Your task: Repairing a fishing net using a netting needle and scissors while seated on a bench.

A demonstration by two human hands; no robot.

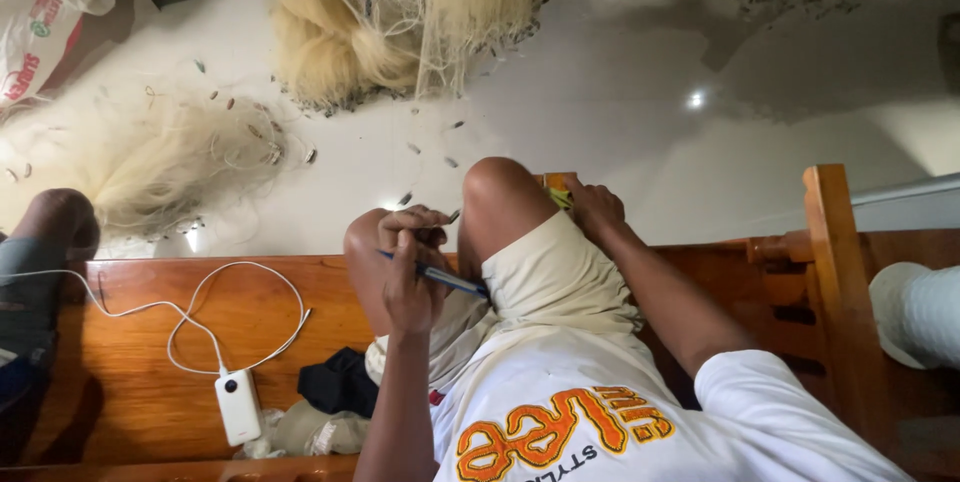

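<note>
While the person sits on a wooden bench (150, 332) with knees raised, the left hand (410, 272) is closed around a thin blue tool (440, 277) lying across the palm, its thumb and fingers pinching fine net line near the left knee. The right hand (592, 207) curls shut on a yellow-green object (558, 197) beside the right knee. Pale fishing net (150, 162) lies heaped on the white floor (620, 82) ahead; a white power bank (238, 404) with its cable rests on the bench
</note>
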